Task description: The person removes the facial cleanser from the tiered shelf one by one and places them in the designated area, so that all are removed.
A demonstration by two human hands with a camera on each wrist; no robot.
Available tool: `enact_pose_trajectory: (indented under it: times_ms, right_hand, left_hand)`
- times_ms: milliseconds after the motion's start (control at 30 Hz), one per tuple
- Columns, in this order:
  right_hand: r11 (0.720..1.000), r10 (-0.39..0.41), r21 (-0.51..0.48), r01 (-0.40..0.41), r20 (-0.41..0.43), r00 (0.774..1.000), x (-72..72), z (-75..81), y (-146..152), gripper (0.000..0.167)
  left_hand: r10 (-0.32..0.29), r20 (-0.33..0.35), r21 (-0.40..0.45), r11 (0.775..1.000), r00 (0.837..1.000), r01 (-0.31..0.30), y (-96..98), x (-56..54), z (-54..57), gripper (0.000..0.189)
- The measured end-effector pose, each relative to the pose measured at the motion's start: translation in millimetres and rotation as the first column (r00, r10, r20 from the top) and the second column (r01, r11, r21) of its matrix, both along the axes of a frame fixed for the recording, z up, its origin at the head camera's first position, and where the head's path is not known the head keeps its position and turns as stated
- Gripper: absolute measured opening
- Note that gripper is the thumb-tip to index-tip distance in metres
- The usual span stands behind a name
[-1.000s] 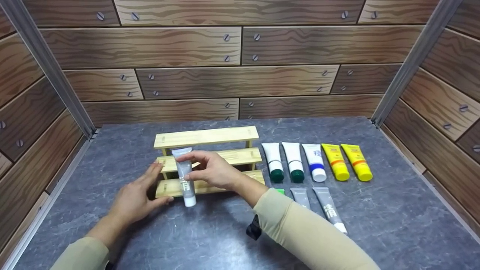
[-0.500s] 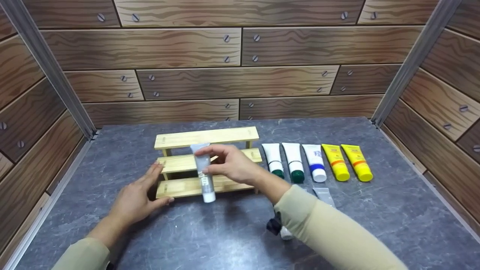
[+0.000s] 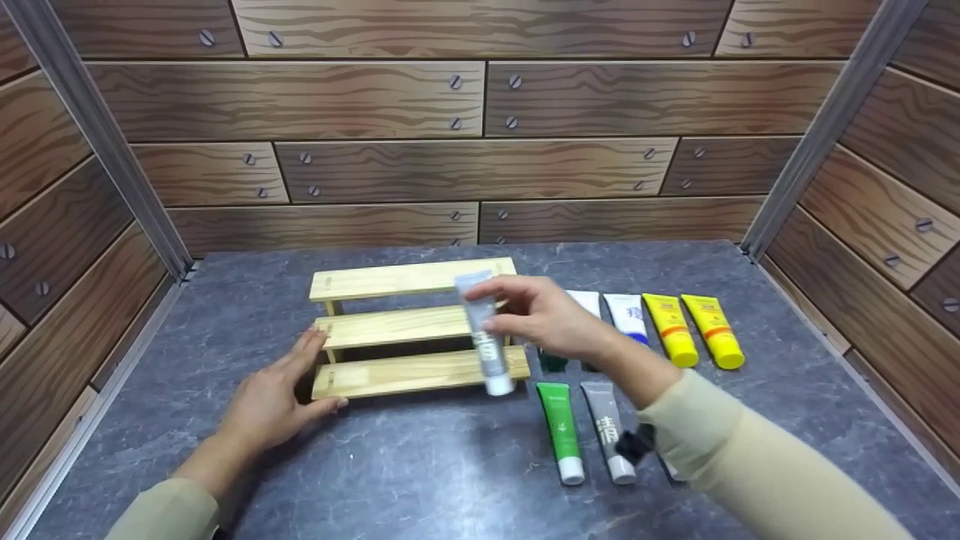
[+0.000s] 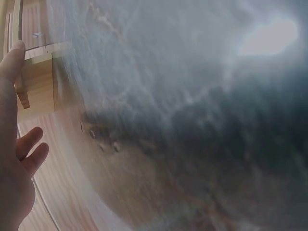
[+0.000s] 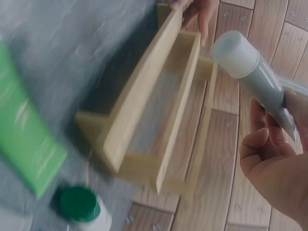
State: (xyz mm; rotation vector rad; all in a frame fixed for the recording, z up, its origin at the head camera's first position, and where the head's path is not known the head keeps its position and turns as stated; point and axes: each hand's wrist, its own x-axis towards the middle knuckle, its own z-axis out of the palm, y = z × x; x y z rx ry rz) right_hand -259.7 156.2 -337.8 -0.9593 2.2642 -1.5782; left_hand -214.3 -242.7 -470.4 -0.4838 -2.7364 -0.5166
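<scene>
My right hand [image 3: 551, 319] pinches a grey squeeze tube [image 3: 491, 352] with a white cap between thumb and fingers. The tube hangs cap down, slightly tilted, in front of the right end of a three-step wooden display rack [image 3: 420, 375]. In the right wrist view, the grey tube [image 5: 262, 79] shows its cap and the fingers of my right hand [image 5: 276, 168] behind it. My left hand [image 3: 266, 401] rests against the rack's left end, thumb along the front step. The left wrist view shows a straight finger of the left hand [image 4: 17, 187] touching the rack [image 4: 38, 79].
Right of the rack lie yellow tubes [image 3: 671, 330], a white tube with a blue band [image 3: 624, 311] and green-capped white tubes [image 3: 587, 302], partly hidden by my hand. Nearer lie a green tube [image 3: 559, 427] and another grey tube [image 3: 606, 427]; my sleeve covers one more.
My right hand has carried the grey tube rightward along the rack, from its left part to its right end. The left hand and the rack have stayed put.
</scene>
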Motion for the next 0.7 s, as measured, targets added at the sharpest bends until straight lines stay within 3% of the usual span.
enact_pose_trajectory:
  times_ms: [167, 333, 500, 700]
  right_hand:
    - [1.0, -0.014, 0.021, 0.015, -0.049, 0.999, 2.0, 3.4, 37.8, 0.042]
    - [0.992, -0.1, 0.069, 0.105, -0.069, 0.993, 4.5, 3.3, 77.3, 0.042]
    - [0.977, -0.192, 0.081, 0.197, -0.07, 0.979, 7.7, -2.7, 112.4, 0.042]
    - [0.97, -0.235, 0.05, 0.236, -0.034, 0.971, 8.3, -11.6, 142.3, 0.042]
  left_hand:
    - [-0.004, -0.004, 0.012, 1.0, 1.0, 0.004, 0.3, 0.5, -1.7, 0.102]
    - [-0.007, -0.023, 0.012, 1.0, 1.0, 0.008, 1.0, 0.3, -1.2, 0.101]
    - [-0.006, -0.023, 0.006, 1.0, 1.0, 0.006, 1.4, -0.4, -0.6, 0.1]
    - [0.006, -0.008, 0.01, 1.0, 1.0, -0.005, 1.1, -0.7, -0.9, 0.102]
